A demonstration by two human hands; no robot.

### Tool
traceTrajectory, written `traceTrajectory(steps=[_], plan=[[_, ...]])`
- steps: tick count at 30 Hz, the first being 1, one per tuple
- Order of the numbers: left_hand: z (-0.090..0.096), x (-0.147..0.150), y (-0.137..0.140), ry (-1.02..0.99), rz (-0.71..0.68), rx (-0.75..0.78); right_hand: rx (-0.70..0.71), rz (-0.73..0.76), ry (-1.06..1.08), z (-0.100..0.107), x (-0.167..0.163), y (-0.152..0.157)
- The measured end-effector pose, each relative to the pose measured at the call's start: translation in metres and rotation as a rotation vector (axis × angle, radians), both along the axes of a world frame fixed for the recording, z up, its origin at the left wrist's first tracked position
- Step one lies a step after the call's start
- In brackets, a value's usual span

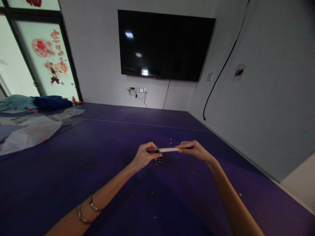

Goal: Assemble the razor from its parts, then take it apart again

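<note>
A pale, slim strip (169, 149) is held level between my two hands, above the purple surface. My left hand (145, 154) pinches a small dark piece (157, 149) at the strip's left end; whether the two are joined I cannot tell. The fingertips of my right hand (193, 150) are closed on the strip's right end. Just below and behind my left fingers lie small black items (159, 159), partly hidden and too small to name.
Purple flooring (118, 196) spreads all around, with small white scraps on it. Clear plastic sheeting (31, 132) and a dark blue cloth (52, 102) lie at left. A black cable (219, 78) hangs by the right wall. A television (167, 46) is mounted on the far wall.
</note>
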State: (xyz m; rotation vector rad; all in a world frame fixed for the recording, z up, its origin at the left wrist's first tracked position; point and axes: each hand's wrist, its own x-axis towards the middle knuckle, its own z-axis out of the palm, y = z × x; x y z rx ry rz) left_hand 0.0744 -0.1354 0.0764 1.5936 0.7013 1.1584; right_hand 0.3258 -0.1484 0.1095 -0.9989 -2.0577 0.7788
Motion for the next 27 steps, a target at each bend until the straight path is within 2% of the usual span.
traceTrajectory(steps=[5,10,16,22,27], plan=[[0.0002,0.0001,0.0003,-0.014,-0.02,-0.011,0.021,-0.035,0.026,-0.0037,0.0023,0.0028],[0.0023,0.0004,-0.0021,0.018,0.003,-0.006,0.017,-0.007,0.003,0.0002,0.0014,-0.0002],[0.001,0.0005,-0.0028,-0.01,-0.044,-0.002,0.022,-0.058,0.002,-0.0011,0.0032,0.0002],[0.0029,0.001,-0.0034,0.018,-0.002,-0.002,0.024,0.016,-0.03,0.0024,-0.0002,-0.0013],[0.0012,0.0015,-0.0037,-0.009,-0.035,0.002,0.037,-0.044,-0.024,0.0012,0.0006,-0.0013]])
